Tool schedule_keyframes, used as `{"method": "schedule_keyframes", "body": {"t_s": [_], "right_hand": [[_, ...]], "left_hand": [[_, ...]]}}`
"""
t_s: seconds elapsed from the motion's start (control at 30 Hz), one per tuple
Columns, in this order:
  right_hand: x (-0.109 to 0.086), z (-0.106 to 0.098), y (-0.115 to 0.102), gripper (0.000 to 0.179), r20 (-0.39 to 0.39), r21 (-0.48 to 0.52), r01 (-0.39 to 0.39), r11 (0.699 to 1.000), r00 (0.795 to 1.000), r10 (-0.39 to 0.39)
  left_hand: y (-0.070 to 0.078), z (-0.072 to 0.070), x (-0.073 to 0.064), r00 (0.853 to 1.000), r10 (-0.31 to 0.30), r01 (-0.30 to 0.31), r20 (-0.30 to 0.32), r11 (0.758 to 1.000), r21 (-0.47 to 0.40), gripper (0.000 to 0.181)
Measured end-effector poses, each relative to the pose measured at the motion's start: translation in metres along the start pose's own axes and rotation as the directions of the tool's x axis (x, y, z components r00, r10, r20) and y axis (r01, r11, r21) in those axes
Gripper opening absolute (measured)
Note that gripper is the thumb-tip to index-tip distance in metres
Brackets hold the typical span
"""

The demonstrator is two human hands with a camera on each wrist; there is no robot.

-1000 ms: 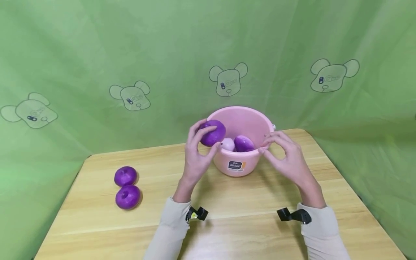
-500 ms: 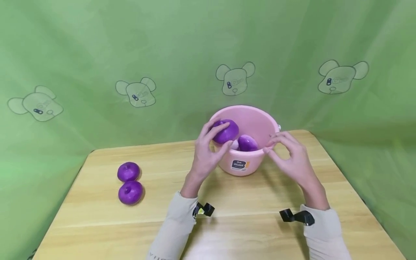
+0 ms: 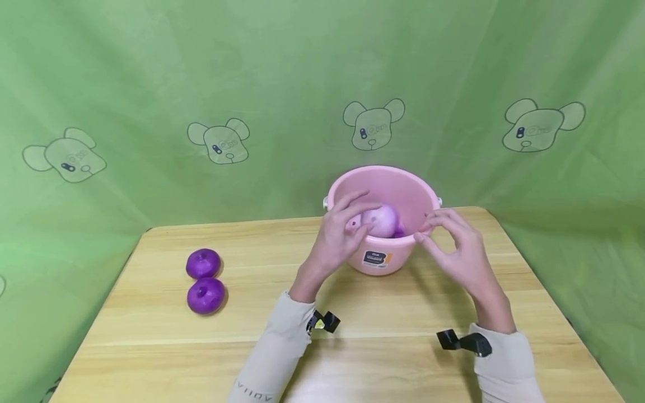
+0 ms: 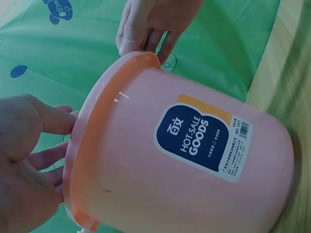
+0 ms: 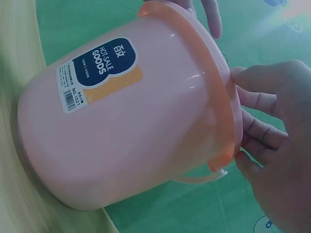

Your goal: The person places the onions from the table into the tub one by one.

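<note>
Purple onion (image 3: 381, 221) moved from left hand (image 3: 333, 236) into pink bucket (image 3: 390, 187), that grip now slack, empty; right hand (image 3: 464, 254), pinching bucket's rim, should brace it.

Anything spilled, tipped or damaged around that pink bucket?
Nothing spilled or tipped: the pink bucket stands upright on the table. One oddity: a small dark mark on its bare pink side in the left wrist view; scuff or dirt, I can't tell.

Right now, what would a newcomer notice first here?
Probably the pink bucket at the back of the wooden table, the left hand over its mouth, the right hand gripping its rim. Two purple onions together on the table's left likely come next, then the green curtain behind, printed with mouse-like faces.
</note>
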State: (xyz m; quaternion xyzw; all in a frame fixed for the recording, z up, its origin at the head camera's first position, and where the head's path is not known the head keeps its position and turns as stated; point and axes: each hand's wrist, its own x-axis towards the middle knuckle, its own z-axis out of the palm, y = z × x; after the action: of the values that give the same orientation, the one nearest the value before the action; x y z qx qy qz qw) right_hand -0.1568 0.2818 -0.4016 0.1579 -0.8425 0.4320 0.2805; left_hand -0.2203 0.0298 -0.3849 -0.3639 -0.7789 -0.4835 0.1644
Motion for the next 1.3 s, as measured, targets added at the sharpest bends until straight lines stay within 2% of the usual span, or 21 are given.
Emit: {"method": "schedule_keyframes", "body": {"t_s": [0.27, 0.43, 0.53, 0.63, 0.83, 1.1, 1.3], "right_hand": [[0.000, 0.000, -0.003, 0.021, 0.000, 0.002, 0.001, 1.000, 1.000, -0.001], [-0.001, -0.001, -0.003, 0.020, 0.003, 0.002, -0.015, 1.000, 1.000, 0.015], [-0.002, -0.001, -0.003, 0.019, 0.008, -0.003, -0.025, 1.000, 1.000, 0.025], [-0.002, 0.000, -0.002, 0.019, 0.011, -0.012, -0.029, 1.000, 1.000, 0.029], [-0.001, -0.001, 0.000, 0.019, 0.012, -0.009, -0.030, 1.000, 0.999, 0.030], [-0.002, 0.000, -0.003, 0.019, 0.018, 0.011, -0.045, 0.999, 0.999, 0.045], [-0.001, -0.001, -0.005, 0.020, 0.012, 0.011, -0.038, 0.999, 0.999, 0.038]], "left_hand": [[0.000, -0.007, -0.010, 0.999, 0.029, -0.029, -0.023, 0.999, -0.025, 0.031], [-0.001, -0.016, -0.018, 0.996, 0.035, -0.039, -0.076, 0.998, -0.053, 0.029], [-0.004, -0.024, -0.024, 0.993, 0.041, -0.045, -0.113, 0.998, -0.037, 0.028], [-0.007, -0.032, -0.031, 0.991, 0.024, -0.025, -0.132, 1.000, -0.007, 0.028], [-0.008, -0.048, -0.042, 0.991, -0.054, 0.060, -0.121, 0.997, 0.041, 0.032], [-0.010, -0.067, -0.048, 0.986, -0.040, 0.047, -0.160, 0.998, 0.042, 0.032], [-0.017, -0.081, -0.051, 0.978, -0.059, 0.075, -0.202, 0.995, 0.071, 0.033]]}}
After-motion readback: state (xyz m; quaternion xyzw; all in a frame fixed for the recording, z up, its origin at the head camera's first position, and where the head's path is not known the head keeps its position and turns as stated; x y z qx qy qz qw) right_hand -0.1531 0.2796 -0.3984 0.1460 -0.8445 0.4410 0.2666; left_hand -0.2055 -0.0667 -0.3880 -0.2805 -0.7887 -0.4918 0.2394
